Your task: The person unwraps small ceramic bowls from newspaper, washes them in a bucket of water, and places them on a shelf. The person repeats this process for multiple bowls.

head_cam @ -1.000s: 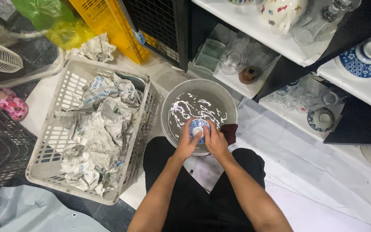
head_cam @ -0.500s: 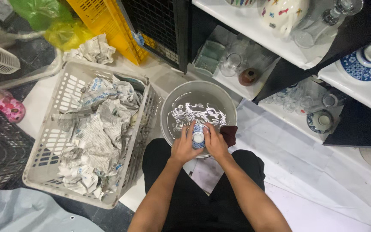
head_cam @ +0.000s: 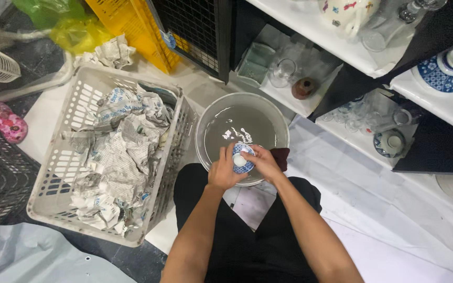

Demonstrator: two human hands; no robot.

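The basin [head_cam: 242, 137] sits on the floor right in front of the person's knees. Both hands, left hand [head_cam: 222, 172] and right hand [head_cam: 264, 163], hold a small bowl [head_cam: 241, 159] over its near edge. A basket [head_cam: 106, 152] full of crumpled paper [head_cam: 116, 152] stands just left of the basin. Shelves [head_cam: 342, 50] with dishes stand behind and to the right.

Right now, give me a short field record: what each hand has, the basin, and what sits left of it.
left hand: grips the near-left side of a small blue-and-white dish
right hand: holds the same dish from the right
basin: round, clear, holds water; dish held over its near rim
left of basin: white plastic basket filled with crumpled newspaper
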